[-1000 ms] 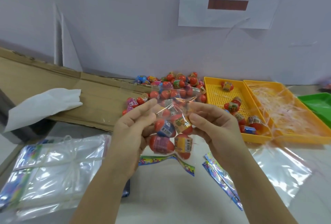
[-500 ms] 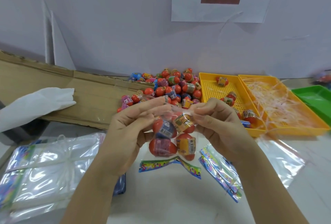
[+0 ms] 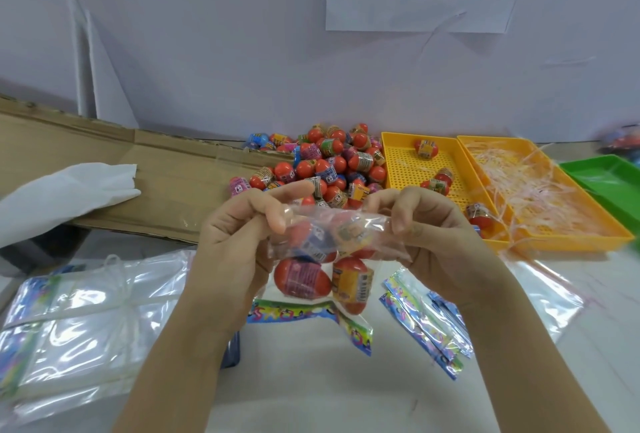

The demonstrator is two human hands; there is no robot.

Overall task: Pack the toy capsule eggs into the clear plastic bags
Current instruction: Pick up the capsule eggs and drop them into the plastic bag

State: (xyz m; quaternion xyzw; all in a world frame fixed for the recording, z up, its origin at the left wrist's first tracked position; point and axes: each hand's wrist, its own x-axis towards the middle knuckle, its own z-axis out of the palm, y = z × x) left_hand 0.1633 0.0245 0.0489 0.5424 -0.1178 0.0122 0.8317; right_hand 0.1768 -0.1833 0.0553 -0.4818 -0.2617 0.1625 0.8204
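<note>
Hands [image 3: 239, 242] [image 3: 433, 235] pinching egg-filled bag [image 3: 325, 259]

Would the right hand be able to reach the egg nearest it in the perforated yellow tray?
Probably not yet: the right hand pinches the top of the clear bag, shared with the left hand. The egg lies just beside it, with nothing between.

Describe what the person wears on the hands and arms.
Nothing is worn. The left hand and right hand are bare, with no gloves, rings or watch in view. The left forearm and right forearm show no sleeve down to the frame's lower edge.
</note>
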